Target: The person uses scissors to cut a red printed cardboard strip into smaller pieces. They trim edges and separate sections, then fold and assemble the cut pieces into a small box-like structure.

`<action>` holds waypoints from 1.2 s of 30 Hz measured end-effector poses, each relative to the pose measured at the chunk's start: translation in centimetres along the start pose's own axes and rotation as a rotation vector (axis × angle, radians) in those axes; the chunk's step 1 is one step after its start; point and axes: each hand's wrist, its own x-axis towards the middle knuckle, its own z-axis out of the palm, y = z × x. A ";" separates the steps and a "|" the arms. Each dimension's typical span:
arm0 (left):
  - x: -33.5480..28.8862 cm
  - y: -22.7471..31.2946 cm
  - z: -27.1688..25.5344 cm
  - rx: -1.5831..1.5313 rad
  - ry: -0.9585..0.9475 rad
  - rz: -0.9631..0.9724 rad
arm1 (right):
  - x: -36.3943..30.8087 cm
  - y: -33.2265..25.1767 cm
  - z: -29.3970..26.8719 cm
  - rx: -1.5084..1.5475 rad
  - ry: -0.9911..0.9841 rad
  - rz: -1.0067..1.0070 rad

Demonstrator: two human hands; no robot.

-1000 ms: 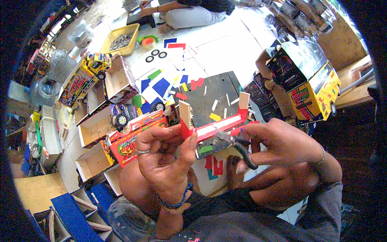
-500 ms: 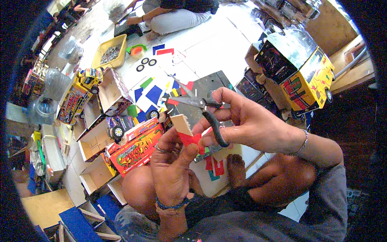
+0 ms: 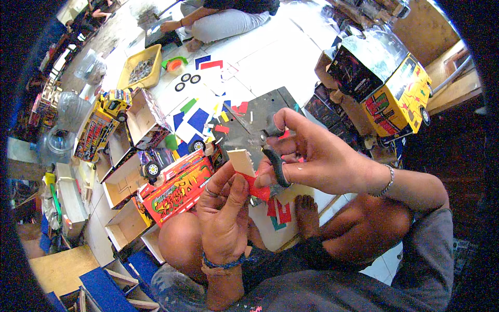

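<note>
My left hand (image 3: 226, 210) pinches a small light wood piece (image 3: 241, 161) with a red sheet (image 3: 260, 191) on its lower part. My right hand (image 3: 322, 156) has its fingers through the black handles of a pair of scissors (image 3: 273, 155). Its lower fingertips also touch the red sheet beside the wood piece. The scissor blades barely show against the dark board (image 3: 265, 106) beyond. Beneath my hands lie red scraps (image 3: 283, 212) and a teal scrap (image 3: 277, 224). Just left of my left hand is a red toy truck body (image 3: 179, 188) with a printed side.
Coloured paper pieces (image 3: 198, 119) lie beyond the toy bodies, near loose black wheels (image 3: 185, 78) and a yellow tray (image 3: 157, 65) of small parts. Yellow toy trucks stand left (image 3: 99, 127) and right (image 3: 395, 112). Open wooden boxes (image 3: 127, 226) line my left. Another person (image 3: 228, 26) sits ahead.
The scissors have turned, and their blades, spread and pointing left before, hardly show now. My right hand's lower fingers have come down onto the red sheet. The wood piece has shifted slightly right.
</note>
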 end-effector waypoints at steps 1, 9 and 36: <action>-0.1 0.1 0.1 -0.049 0.027 -0.014 | 0.0 0.2 0.1 0.005 -0.002 -0.033; 0.5 -0.4 0.4 -0.138 -0.018 -0.086 | 0.2 1.2 -0.6 -0.095 0.005 0.082; -0.4 0.1 0.8 -0.390 -0.023 -0.339 | -0.3 1.7 -0.6 -0.187 -0.084 0.040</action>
